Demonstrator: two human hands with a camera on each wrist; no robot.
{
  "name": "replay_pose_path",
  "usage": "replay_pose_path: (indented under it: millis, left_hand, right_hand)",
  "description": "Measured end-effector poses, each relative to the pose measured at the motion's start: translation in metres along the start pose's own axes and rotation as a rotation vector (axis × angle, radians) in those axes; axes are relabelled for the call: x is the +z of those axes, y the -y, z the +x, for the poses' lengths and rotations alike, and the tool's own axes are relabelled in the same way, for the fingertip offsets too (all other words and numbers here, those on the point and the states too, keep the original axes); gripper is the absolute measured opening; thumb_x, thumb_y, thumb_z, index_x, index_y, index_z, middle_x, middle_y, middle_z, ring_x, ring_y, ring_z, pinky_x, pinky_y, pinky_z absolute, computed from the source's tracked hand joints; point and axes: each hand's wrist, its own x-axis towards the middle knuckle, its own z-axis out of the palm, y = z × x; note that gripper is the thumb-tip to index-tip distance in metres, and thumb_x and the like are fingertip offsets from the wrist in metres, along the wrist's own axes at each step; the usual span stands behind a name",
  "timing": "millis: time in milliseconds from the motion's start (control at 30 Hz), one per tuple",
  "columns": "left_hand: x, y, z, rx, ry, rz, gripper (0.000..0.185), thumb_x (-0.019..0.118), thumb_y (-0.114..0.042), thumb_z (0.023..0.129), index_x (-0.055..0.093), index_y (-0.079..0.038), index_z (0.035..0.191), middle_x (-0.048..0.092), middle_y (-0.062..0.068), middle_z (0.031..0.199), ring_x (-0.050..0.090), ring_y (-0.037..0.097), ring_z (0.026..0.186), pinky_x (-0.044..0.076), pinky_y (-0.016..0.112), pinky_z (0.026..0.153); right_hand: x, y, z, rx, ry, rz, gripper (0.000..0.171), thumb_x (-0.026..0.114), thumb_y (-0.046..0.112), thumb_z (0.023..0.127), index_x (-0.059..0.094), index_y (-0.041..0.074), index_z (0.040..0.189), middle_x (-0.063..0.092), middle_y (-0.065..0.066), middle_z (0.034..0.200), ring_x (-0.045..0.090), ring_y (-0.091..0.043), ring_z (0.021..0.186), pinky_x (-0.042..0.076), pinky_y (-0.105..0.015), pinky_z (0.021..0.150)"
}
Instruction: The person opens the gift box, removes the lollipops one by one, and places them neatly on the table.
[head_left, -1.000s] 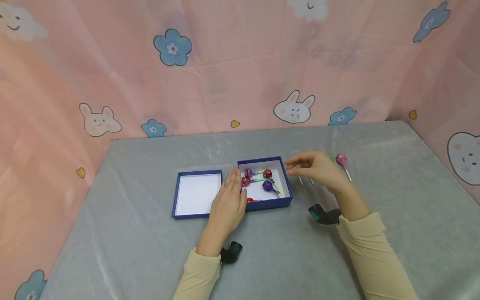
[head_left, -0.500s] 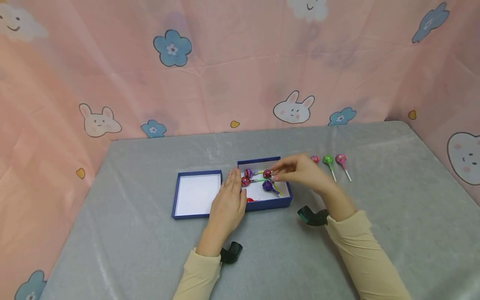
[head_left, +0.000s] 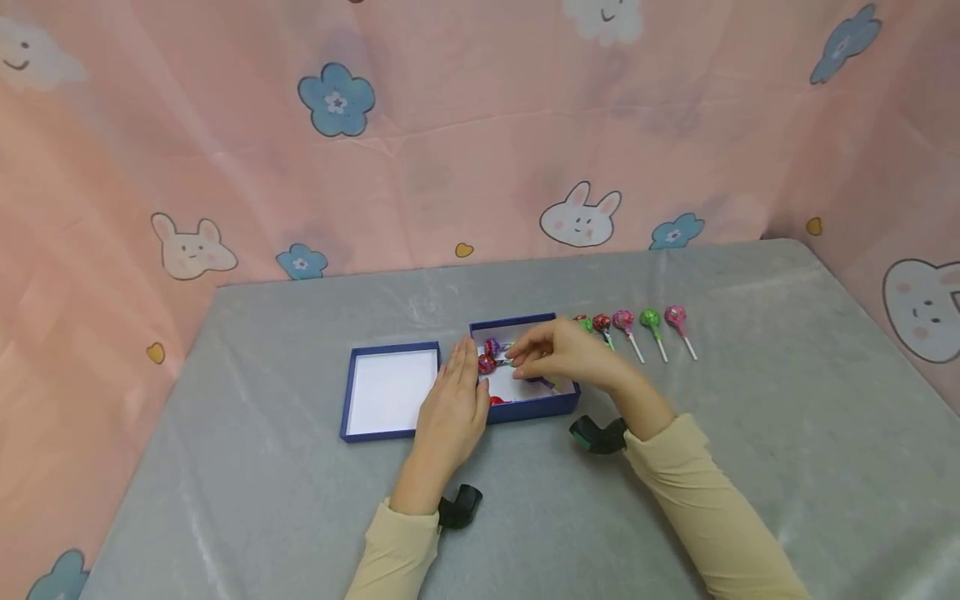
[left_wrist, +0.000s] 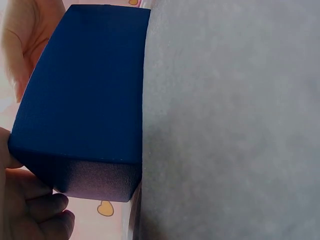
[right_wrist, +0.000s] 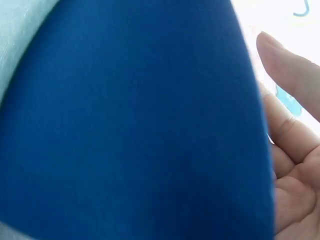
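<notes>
In the head view a blue box (head_left: 536, 407) with a white inside holds several wrapped lollipops. My left hand (head_left: 450, 407) lies along its left wall with fingers extended, and the thumb rests at the near left corner. The left wrist view shows that thumb on the rim of the box (left_wrist: 85, 85). Reaching in over the right wall, my right hand (head_left: 566, 354) has thumb and index finger apart, close around the stick end of a red lollipop (head_left: 487, 364). A purple-wrapped lollipop (head_left: 492, 346) lies just behind. Below the right hand, other lollipops are partly hidden.
A shallow blue-rimmed lid (head_left: 393, 392), white inside, lies just left of the box. Right of it, several lollipops form a row, including a green one (head_left: 651, 318) and a pink one (head_left: 675, 317). A pink patterned cloth (head_left: 450, 167) hangs behind the grey table (head_left: 262, 483).
My right hand has moved left from outside the box's right wall to over the lollipops inside, uncovering the row on the table. The left hand stays at the box; the head view shifts slightly.
</notes>
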Motion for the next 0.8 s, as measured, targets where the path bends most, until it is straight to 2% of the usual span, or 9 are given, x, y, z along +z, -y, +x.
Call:
replay_pose_path:
  millis: [233, 567, 800]
  left_hand:
    - [0.0, -0.001, 0.0, -0.006, 0.008, -0.006, 0.053, 0.045, -0.018, 0.099, 0.031, 0.006, 0.144, 0.032, 0.016, 0.149, 0.029, 0.026, 0.138, 0.028, 0.044, 0.109]
    - [0.0, 0.0, -0.002, -0.009, 0.026, -0.004, 0.053, 0.044, -0.02, 0.099, 0.03, 0.005, 0.144, 0.031, 0.016, 0.149, 0.028, 0.026, 0.138, 0.027, 0.043, 0.11]
    - [0.002, 0.002, 0.0, 0.007, -0.01, -0.002, 0.053, 0.045, -0.018, 0.099, 0.032, 0.007, 0.143, 0.033, 0.017, 0.148, 0.03, 0.026, 0.137, 0.029, 0.044, 0.109]
  right_hand:
    - [0.007, -0.003, 0.01, 0.009, 0.085, -0.043, 0.021, 0.069, 0.002, 0.083, 0.067, -0.009, 0.101, 0.07, -0.006, 0.084, 0.066, -0.016, 0.073, 0.055, -0.03, 0.066]
    - [0.016, -0.005, 0.017, -0.03, 0.198, -0.115, 0.013, 0.07, -0.001, 0.081, 0.069, -0.006, 0.093, 0.069, -0.004, 0.077, 0.065, -0.012, 0.069, 0.054, -0.025, 0.062]
    - [0.022, -0.011, 0.022, -0.105, 0.238, -0.221, 0.008, 0.069, -0.001, 0.078, 0.071, -0.002, 0.086, 0.069, -0.004, 0.076, 0.061, -0.005, 0.065, 0.052, -0.021, 0.059]
